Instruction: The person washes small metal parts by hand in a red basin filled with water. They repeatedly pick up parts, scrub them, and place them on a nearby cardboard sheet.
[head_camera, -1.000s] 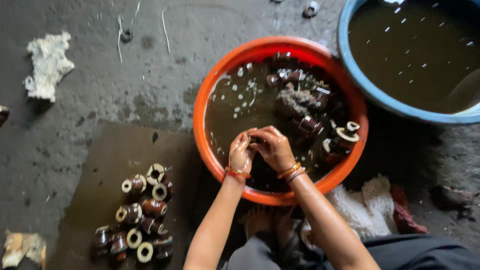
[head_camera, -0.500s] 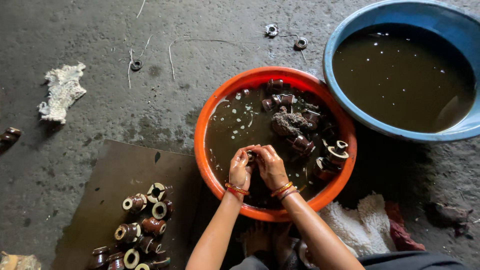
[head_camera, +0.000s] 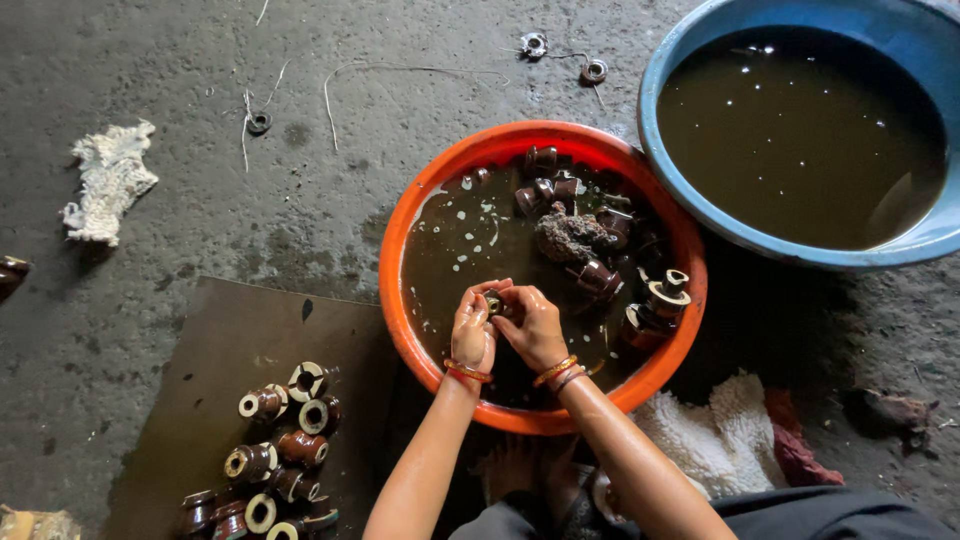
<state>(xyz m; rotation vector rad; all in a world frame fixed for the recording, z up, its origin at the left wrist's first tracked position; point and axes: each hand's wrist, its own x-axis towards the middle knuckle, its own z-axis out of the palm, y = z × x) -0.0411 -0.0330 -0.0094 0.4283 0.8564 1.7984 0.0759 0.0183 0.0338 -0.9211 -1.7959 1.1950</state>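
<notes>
Holding a small dark brown insulator piece (head_camera: 493, 303) between both hands, I have it just above the murky water at about 7 o'clock inside the orange basin (head_camera: 420, 210). My left hand (head_camera: 473, 330) has its fingers curled shut around the near side of the piece, and my right hand (head_camera: 532, 325) pinches it from the other side, fingers closed on it too. Both wrists carry bangles and both forearms look wet.

More brown insulators (head_camera: 600, 278) lie heaped in the basin from about 12 to 4 o'clock, with a clump of scrubbing fibre (head_camera: 568, 236) resting among them. A blue tub (head_camera: 690, 60) of dark water sits at 2 o'clock from the basin, the two rims just beside each other. At 8 o'clock from the basin a dark mat (head_camera: 240, 330) lies on the concrete floor, bearing a cluster of washed insulators (head_camera: 275, 450). A white rag (head_camera: 108, 180) lies well apart at 10 o'clock, and a fluffy white cloth (head_camera: 715, 440) is at 5 o'clock, partly under the basin's edge. Small metal rings (head_camera: 533, 44) lie on the floor at 12 o'clock.
</notes>
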